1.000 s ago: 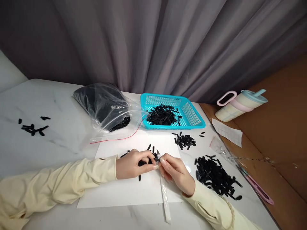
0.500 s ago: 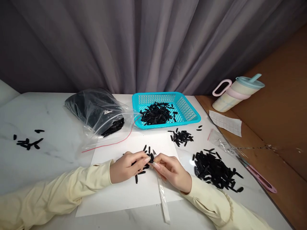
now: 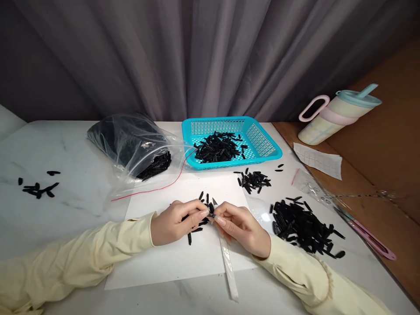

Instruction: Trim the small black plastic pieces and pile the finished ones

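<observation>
My left hand [image 3: 175, 221] and my right hand [image 3: 241, 227] meet over a white paper sheet [image 3: 177, 258], fingertips pinched together on a small black plastic piece [image 3: 211, 215]. My right hand also holds a white-handled craft knife [image 3: 228, 269], its blade tip pointing up by the fingers. A few loose black pieces [image 3: 201, 199] lie on the sheet around my fingers. Both arms wear cream sleeves.
A turquoise basket [image 3: 262, 144] holds black pieces. A clear bag [image 3: 131, 144] of them lies to its left. Heaps of pieces lie at right [image 3: 305, 227], near the basket [image 3: 254, 180] and far left [image 3: 36, 189]. A pastel cup [image 3: 337, 116], paper slip [image 3: 316, 155] and pink tool [image 3: 374, 240] sit on the brown surface.
The head view has shifted slightly. Both hands stay pinched together over the sheet, with only small finger movements on the black piece.
</observation>
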A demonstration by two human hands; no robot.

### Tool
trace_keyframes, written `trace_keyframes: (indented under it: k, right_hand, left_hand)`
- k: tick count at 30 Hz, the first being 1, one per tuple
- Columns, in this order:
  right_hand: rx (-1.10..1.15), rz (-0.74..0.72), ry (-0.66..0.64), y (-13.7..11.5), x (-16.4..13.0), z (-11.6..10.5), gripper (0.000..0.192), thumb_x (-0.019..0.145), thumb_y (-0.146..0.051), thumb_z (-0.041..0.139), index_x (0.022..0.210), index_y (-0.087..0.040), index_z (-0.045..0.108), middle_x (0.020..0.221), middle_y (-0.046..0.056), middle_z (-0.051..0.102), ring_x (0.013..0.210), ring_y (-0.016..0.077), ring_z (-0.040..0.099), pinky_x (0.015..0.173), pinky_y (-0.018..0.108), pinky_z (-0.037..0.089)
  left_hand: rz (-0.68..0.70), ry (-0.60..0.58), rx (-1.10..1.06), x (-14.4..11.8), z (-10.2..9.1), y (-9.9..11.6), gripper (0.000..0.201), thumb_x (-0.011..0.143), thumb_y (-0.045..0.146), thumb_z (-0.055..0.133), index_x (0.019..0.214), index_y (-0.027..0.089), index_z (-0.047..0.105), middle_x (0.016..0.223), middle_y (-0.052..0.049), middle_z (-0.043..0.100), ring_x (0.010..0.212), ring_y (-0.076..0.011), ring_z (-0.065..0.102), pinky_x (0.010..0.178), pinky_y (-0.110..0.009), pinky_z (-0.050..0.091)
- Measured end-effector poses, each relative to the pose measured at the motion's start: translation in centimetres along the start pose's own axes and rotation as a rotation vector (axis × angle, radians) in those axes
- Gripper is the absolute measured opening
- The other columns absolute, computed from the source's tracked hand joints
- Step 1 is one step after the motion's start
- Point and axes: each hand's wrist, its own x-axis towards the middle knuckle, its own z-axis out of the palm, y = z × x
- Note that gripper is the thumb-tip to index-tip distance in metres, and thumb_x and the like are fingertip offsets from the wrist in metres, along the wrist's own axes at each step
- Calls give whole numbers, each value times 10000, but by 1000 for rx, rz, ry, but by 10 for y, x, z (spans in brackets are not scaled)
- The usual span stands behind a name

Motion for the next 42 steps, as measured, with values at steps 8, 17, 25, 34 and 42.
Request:
trace_keyframes:
  k: [8, 17, 25, 34, 42]
  right_hand:
    - [53, 11, -4, 0, 0, 0, 263, 871, -413, 512, 786, -168, 469, 574, -52, 416, 435, 64, 386, 413, 205, 319]
    - [-258, -105, 102, -1, -3, 6, 149, 891, -275, 473, 1011, -187, 453, 764, 26, 567, 631, 112, 514, 523, 209, 408]
    - [-501, -193, 93, -5, -6, 8, 250, 876, -190, 447, 1123, -154, 429, 615, -30, 523, 466, 80, 403, 439, 184, 356]
    - [-433, -277, 257, 0, -7, 7, 190, 876, -161, 502, 1064, -159, 535, 780, 53, 690, 626, 118, 630, 563, 201, 491]
    - [-130, -148, 470, 1, -4, 13, 243, 714, -250, 725, 633, -183, 505, 611, 0, 646, 471, 90, 546, 443, 203, 441]
  left_hand:
    - [-28, 6, -45, 0, 1, 2, 205, 901, 315, 377, 834, 164, 499, 477, 85, 384, 417, -59, 304, 431, -180, 285]
    - [-80, -35, -7, 1, -1, 4, 200, 890, 300, 410, 839, 148, 530, 485, 94, 381, 430, -46, 301, 435, -175, 266]
    - [-207, -42, -173, 5, 0, 8, 243, 854, 344, 463, 768, 136, 555, 464, 96, 343, 422, -46, 276, 416, -191, 236]
    - [-293, -74, -445, 8, -1, 12, 326, 803, 447, 528, 851, 125, 536, 435, 117, 311, 365, -37, 235, 345, -178, 170]
    - [-277, -133, -316, 5, -1, 9, 387, 861, 452, 434, 642, 140, 502, 408, 105, 281, 364, -35, 241, 377, -191, 205]
